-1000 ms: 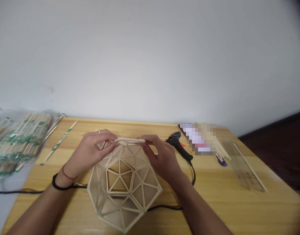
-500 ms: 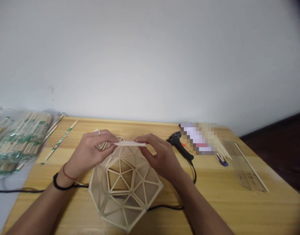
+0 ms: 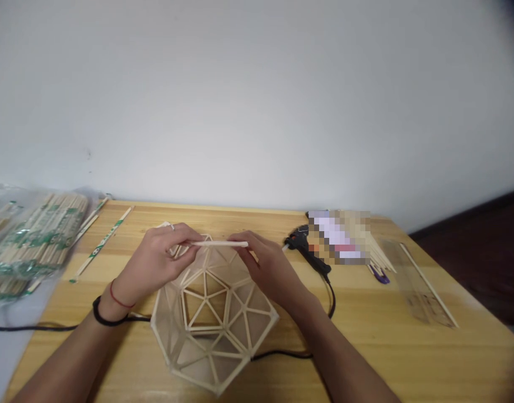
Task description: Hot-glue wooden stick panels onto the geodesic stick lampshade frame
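A dome-shaped frame of pale wooden sticks (image 3: 213, 313) sits on the wooden table (image 3: 366, 347), its triangles open toward me. A single loose stick (image 3: 221, 244) lies level across the frame's far rim. My left hand (image 3: 158, 260) pinches the stick's left end; a ring, a red string and a black band show on that hand and wrist. My right hand (image 3: 269, 268) pinches the stick's right end with its fingertips.
A black glue gun (image 3: 307, 252) lies right of my hands, its cord running along the table under my arms. A blurred packet (image 3: 339, 235) and loose sticks (image 3: 383, 258) lie further right, beside a clear ruler (image 3: 416, 285). Bagged chopsticks (image 3: 28, 240) rest at far left.
The stick has turned between my fingers from its flat face to its thin edge. My right hand has slid slightly lower. The frame has stayed put.
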`<state>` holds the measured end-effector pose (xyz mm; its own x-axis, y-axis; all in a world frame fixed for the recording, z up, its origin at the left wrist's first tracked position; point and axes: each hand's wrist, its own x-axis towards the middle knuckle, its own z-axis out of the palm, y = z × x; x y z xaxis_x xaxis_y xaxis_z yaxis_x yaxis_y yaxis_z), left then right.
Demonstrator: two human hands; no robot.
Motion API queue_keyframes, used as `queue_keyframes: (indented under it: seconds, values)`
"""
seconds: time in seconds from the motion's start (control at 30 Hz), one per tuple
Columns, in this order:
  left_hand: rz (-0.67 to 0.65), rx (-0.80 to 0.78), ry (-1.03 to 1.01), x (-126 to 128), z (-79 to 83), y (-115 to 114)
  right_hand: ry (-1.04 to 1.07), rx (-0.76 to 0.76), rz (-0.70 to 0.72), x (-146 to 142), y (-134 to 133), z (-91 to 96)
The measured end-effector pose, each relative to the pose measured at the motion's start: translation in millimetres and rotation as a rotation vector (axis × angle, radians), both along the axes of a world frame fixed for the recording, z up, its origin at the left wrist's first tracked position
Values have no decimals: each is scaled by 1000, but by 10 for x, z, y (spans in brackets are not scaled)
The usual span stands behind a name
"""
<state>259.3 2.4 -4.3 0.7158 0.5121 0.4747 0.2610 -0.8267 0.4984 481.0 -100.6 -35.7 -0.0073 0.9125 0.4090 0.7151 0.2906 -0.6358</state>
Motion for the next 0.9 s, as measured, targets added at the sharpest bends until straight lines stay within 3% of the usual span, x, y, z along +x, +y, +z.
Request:
queue_keyframes:
  seconds: [0.53, 0.9]
  values:
    - [24, -18, 66, 22, -23, -7, -1, -28, -1, -35, 8, -39]
    - [-15, 49, 2, 23, -45, -9, 13, -76, 46, -34, 2, -32]
